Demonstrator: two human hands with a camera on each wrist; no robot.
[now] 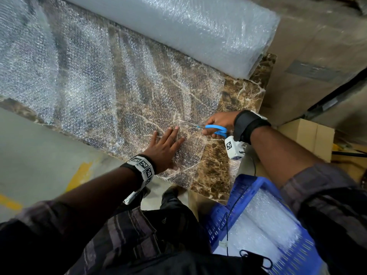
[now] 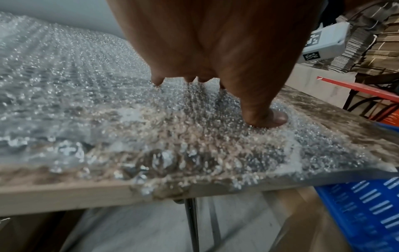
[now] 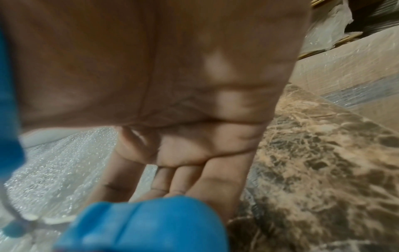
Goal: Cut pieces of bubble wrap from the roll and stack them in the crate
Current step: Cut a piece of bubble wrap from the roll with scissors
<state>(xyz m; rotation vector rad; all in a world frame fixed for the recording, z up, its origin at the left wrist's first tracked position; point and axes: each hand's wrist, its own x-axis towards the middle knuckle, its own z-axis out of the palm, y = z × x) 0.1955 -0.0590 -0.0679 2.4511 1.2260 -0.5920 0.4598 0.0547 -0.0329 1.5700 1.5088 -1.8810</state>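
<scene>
One roll (image 1: 178, 26), one scissors (image 1: 215, 129), one crate (image 1: 224, 219), two hands, one table (image 1: 216, 171).

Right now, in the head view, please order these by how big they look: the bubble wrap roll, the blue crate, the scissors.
1. bubble wrap roll, largest, though cut off by the frame.
2. blue crate, smaller, also cropped and nearer the camera.
3. scissors in the right hand, clearly smallest.

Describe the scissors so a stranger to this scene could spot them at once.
Start at the brown marble-patterned table, where a sheet of bubble wrap lies unrolled from the big roll. At the sheet's right edge, the right hand grips the scissors, blades pointing left towards the flat left hand. Their bright blue handles stand out.
</scene>
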